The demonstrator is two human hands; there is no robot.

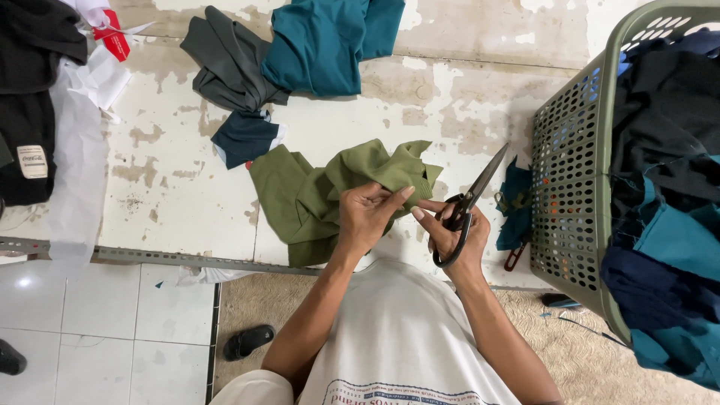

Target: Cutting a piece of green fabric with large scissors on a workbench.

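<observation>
Two bare hands, left hand (365, 215) and right hand (455, 238), one pair of black scissors (469, 201), one olive green cloth (315, 196), one green laundry basket (574, 187), one teal garment (322, 41), one grey garment (225, 64), one black sandal (248, 341)

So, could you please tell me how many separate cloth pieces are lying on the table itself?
4: green under the hands, navy above it, grey and teal at the far edge. More fill the basket.
</observation>
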